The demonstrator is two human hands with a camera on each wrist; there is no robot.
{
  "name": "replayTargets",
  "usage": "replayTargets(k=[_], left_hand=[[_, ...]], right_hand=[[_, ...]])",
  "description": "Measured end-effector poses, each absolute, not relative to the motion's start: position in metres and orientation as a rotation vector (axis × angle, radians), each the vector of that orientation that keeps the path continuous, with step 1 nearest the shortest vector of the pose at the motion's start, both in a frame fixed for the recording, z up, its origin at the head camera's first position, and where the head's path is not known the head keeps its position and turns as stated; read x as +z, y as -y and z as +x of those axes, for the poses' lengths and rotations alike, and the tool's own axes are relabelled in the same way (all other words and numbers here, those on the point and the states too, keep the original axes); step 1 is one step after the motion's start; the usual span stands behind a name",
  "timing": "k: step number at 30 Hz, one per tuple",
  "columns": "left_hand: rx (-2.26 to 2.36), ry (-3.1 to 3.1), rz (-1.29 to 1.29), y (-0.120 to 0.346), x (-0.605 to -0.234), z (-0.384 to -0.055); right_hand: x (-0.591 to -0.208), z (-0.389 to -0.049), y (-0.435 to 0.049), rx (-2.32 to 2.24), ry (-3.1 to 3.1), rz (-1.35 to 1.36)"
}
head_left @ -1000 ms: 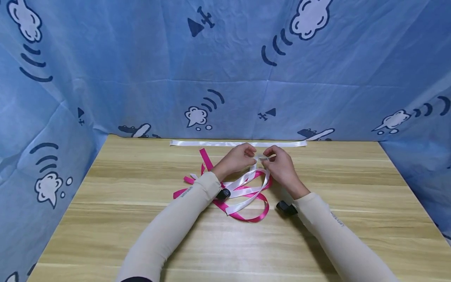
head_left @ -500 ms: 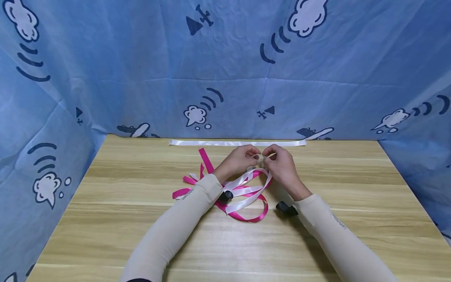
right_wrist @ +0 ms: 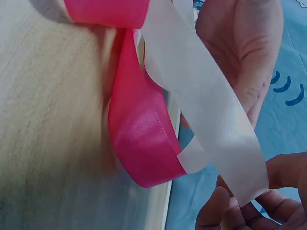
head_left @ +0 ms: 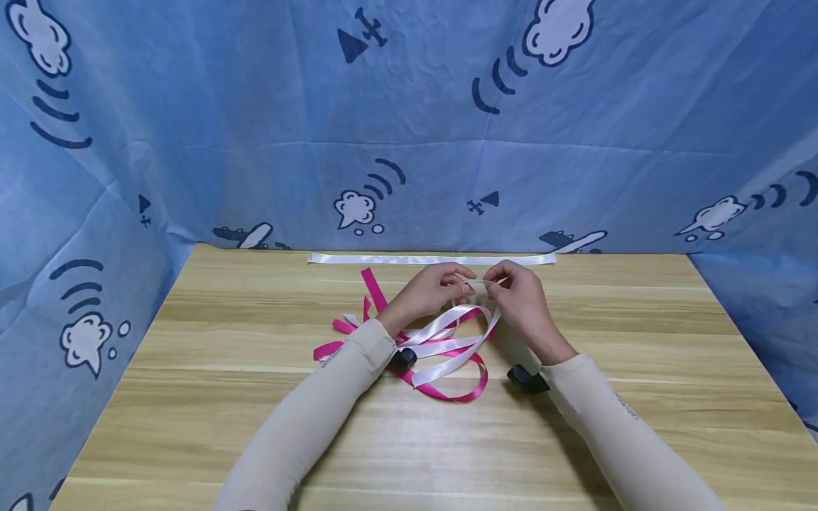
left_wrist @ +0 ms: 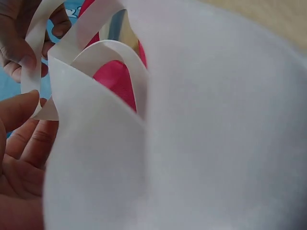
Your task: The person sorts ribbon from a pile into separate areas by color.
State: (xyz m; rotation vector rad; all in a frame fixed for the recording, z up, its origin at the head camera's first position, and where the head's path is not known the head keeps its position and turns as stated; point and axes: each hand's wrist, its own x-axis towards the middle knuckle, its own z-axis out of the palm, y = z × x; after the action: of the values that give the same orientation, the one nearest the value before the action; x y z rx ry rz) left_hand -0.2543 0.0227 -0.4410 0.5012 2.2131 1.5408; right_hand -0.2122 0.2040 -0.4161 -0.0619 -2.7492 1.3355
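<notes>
My left hand (head_left: 429, 292) and right hand (head_left: 522, 304) are raised over the table near its far side, fingertips a short gap apart. Between them runs a white satin ribbon (right_wrist: 211, 100). In the left wrist view, my left thumb and fingers (left_wrist: 19, 111) pinch a fold of it, with the right hand holding it farther off. The right wrist view shows my right fingertips gripping the ribbon's lower end. White loops hang toward a loose pile, tangled with pink ribbon (head_left: 473, 390). Close white ribbon hides much of the left wrist view.
A separate white ribbon strip (head_left: 358, 260) lies straight along the far edge of the wooden table (head_left: 192, 397). Pink ribbon ends (head_left: 373, 287) stick out left of the pile. A blue printed cloth (head_left: 268, 184) hangs behind and at the sides.
My right hand has shifted slightly right, away from the left hand. The gap between the fingertips has widened, and the white ribbon now spans it as a thin line. The pile lies almost unchanged.
</notes>
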Motion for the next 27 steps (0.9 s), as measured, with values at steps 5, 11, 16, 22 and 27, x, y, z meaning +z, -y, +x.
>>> replayTargets(k=[5,11,16,22,27], left_hand=[[1.586,-2.17,0.508,-0.019,-0.439,-0.253],[1.639,-2.162,0.476,-0.016,-0.434,-0.251],[1.665,-2.175,0.488,-0.013,-0.431,-0.248],[1.738,-2.157,0.56,-0.009,-0.428,-0.246],[1.797,-2.117,0.599,-0.006,-0.425,-0.244]], right_hand=[[-0.413,-0.212,-0.206,1.377,2.741,-0.057],[-0.404,-0.21,-0.207,1.464,2.736,-0.079],[-0.398,-0.209,-0.209,1.485,2.731,-0.089],[-0.39,-0.205,-0.209,1.524,2.676,-0.071],[-0.384,-0.2,-0.209,1.546,2.648,-0.069]])
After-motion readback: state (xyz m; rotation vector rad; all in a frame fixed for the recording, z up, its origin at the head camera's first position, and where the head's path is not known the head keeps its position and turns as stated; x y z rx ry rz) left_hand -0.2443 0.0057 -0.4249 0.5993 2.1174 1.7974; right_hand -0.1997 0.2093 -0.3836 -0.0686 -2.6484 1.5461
